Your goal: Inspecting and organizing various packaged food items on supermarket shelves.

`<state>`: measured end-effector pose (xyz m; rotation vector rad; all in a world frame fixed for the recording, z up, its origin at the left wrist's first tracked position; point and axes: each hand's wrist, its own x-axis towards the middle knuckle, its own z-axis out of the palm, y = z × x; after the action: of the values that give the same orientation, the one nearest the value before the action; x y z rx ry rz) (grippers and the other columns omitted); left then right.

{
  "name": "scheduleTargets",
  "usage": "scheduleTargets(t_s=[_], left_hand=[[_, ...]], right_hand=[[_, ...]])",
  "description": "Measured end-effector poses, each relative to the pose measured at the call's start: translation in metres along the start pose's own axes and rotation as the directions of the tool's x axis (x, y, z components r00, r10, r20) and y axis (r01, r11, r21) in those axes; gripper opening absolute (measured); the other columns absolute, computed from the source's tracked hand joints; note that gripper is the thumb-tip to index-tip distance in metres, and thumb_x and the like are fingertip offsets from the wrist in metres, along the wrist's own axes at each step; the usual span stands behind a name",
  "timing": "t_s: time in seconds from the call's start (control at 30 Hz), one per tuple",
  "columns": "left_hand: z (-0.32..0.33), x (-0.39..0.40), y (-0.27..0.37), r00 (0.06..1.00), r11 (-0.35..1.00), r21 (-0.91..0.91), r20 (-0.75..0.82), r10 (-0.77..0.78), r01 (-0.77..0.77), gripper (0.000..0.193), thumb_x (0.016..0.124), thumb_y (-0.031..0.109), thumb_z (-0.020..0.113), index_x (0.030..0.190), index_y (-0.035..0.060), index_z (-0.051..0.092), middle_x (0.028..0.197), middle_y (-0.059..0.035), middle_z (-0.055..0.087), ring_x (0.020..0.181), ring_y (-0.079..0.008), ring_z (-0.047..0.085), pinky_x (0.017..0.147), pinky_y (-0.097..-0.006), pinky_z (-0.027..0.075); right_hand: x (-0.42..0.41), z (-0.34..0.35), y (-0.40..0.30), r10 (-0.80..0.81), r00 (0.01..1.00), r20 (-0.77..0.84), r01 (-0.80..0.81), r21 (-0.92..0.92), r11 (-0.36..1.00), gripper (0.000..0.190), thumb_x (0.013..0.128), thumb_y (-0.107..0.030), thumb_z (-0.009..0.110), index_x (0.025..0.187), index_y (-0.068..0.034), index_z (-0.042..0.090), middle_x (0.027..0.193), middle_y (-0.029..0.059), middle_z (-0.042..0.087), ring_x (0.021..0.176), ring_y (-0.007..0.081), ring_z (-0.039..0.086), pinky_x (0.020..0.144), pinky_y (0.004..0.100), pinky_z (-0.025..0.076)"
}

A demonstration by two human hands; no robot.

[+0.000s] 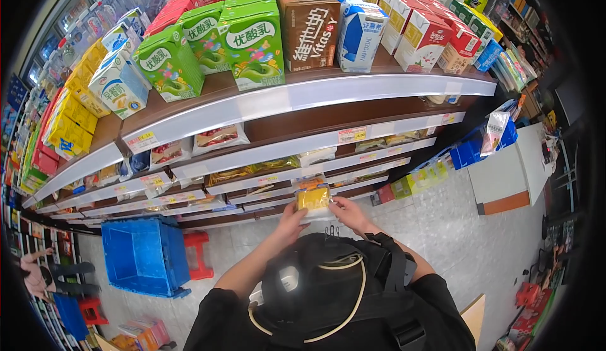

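Observation:
Between my two hands, in front of the lower shelves, is a clear plastic-wrapped packaged food with a yellow face [313, 199]. My left hand [289, 224] grips its left edge, thumb on the front. My right hand [349, 212] pinches its right edge with the fingertips. Just beyond it, another wrapped pack shows at the shelf edge. Above, the top shelf [303, 94] carries rows of drink cartons: green ones [253, 50], a brown one [308, 36], a blue and white one [362, 38] and red and white ones [423, 38]. Bagged foods [220, 135] lie on the shelf below.
A blue plastic crate [142, 256] stands on the floor at the left, beside a red stool [200, 255]. Farther left, a person [40, 275] is at other shelves near another red stool [93, 310]. A white-topped stand [502, 173] and blue bins [483, 145] stand at the right.

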<state>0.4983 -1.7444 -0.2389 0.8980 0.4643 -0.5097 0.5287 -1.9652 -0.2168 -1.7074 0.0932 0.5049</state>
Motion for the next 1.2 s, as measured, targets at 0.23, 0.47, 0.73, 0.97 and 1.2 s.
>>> scheduleTargets(t_s=[0.23,0.47,0.73,0.97,1.2], left_hand=[[-0.028,0.050,-0.020,0.990,0.992,0.024,0.070,0.121,-0.123,0.055,0.091,0.008,0.064,0.139,0.0025,0.038,0.128,-0.0113,0.055,0.115,-0.0208,0.055,0.096,-0.0382,0.046],[-0.021,0.100,-0.005,0.938,0.702,0.647,0.060,0.343,-0.298,0.053,0.091,0.024,0.068,0.134,-0.0012,0.050,0.126,-0.0170,0.060,0.117,-0.0266,0.057,0.099,-0.0374,0.044],[-0.052,0.189,-0.001,0.745,-0.186,0.941,0.336,0.576,-0.281,0.047,0.095,0.034,0.057,0.133,0.0067,0.055,0.130,-0.0203,0.060,0.123,-0.0413,0.054,0.101,-0.0483,0.044],[-0.052,0.214,0.003,0.772,-0.213,0.955,0.292,0.564,-0.206,0.047,0.096,0.035,0.055,0.133,0.0054,0.054,0.130,-0.0196,0.059,0.123,-0.0394,0.054,0.101,-0.0480,0.045],[-0.087,0.206,-0.014,0.811,-0.238,0.964,0.230,0.538,-0.116,0.048,0.096,0.035,0.053,0.133,0.0038,0.054,0.130,-0.0187,0.058,0.122,-0.0371,0.054,0.102,-0.0477,0.045]], right_hand=[[0.021,0.024,0.014,0.148,0.981,-0.123,-0.146,0.028,0.989,0.035,0.095,-0.029,0.062,0.121,-0.006,0.068,0.067,0.0008,0.058,0.051,0.0081,0.049,0.047,0.0255,0.042],[0.072,0.001,0.018,0.074,0.957,-0.281,-0.137,-0.211,0.968,0.027,0.089,-0.023,0.062,0.104,-0.004,0.074,0.064,0.0070,0.065,0.052,0.0120,0.061,0.043,0.0282,0.046],[0.159,-0.009,0.046,-0.251,0.930,-0.268,0.078,-0.522,0.849,0.030,0.085,-0.022,0.061,0.111,-0.010,0.070,0.104,0.0192,0.070,0.099,0.0341,0.067,0.087,0.0422,0.053],[0.216,-0.004,0.093,-0.310,0.946,0.097,0.278,-0.737,0.616,0.047,0.099,-0.034,0.044,0.140,-0.011,0.051,0.148,0.0153,0.046,0.140,0.0339,0.037,0.118,0.0449,0.028],[0.191,0.003,0.081,-0.183,0.983,0.005,0.139,-0.669,0.730,0.041,0.094,-0.030,0.050,0.125,-0.005,0.061,0.126,0.0202,0.062,0.124,0.0362,0.053,0.104,0.0447,0.042]])
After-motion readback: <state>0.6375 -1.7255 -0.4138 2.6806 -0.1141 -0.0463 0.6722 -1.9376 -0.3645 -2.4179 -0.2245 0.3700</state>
